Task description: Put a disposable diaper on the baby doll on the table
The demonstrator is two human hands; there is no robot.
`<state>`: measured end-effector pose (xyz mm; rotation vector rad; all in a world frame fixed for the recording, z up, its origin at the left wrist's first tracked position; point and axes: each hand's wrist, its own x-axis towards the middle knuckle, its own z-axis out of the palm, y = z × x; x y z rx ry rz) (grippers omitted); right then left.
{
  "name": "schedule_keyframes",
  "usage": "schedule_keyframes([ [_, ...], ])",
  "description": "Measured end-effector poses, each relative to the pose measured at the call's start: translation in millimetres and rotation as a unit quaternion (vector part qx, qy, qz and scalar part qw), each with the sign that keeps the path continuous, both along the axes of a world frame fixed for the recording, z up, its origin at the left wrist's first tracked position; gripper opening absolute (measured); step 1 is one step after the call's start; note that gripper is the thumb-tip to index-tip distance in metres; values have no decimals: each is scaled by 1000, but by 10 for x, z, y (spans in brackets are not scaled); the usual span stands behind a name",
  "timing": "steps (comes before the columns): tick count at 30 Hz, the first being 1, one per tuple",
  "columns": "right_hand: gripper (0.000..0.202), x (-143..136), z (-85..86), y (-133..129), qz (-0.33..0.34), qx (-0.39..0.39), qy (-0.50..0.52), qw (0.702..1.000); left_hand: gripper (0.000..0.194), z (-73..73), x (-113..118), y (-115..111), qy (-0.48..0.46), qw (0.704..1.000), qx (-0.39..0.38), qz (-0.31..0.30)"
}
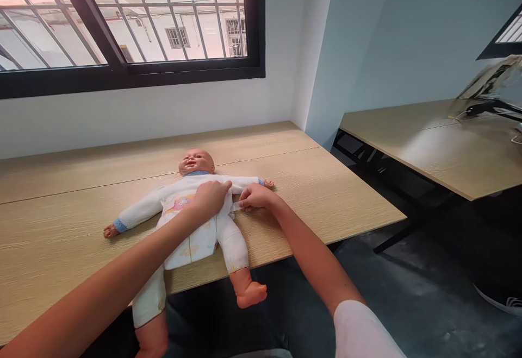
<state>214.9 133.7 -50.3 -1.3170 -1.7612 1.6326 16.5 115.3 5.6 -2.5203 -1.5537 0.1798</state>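
Note:
A baby doll lies on its back on the wooden table, arms spread, in a white outfit with blue cuffs and collar. Its legs hang over the near edge. A white printed diaper covers its belly and hips. My left hand is closed on the diaper's upper edge at the doll's side, on the right in view. Just beside it, my right hand pinches a whitish diaper tab, stretched out from the diaper's side. My left forearm hides part of the diaper.
The doll lies near the front edge of the table. Behind it are a white wall and a barred window. A second table stands to the right, with a black stand-like object and cables on it. A shoe shows at lower right.

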Motion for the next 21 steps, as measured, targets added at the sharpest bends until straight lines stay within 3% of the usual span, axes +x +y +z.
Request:
schedule_keyframes([
  [4,13,-8,-35,16,-5,-6,6,1000,25,-54,-17,29,-6,1000,-1,-13],
  [8,11,-1,-41,17,-9,-6,10,1000,25,-66,22,-12,-25,996,-3,-84],
  [11,12,-1,-11,-4,-14,-7,11,1000,21,-91,59,-6,-30,989,-37,-138],
  [15,15,-21,48,-44,-29,-15,13,999,24,-126,29,24,-28,984,-84,-151],
  [21,14,-38,65,-55,-36,-31,34,998,34,5,-170,-136,-46,977,-102,-181],
])
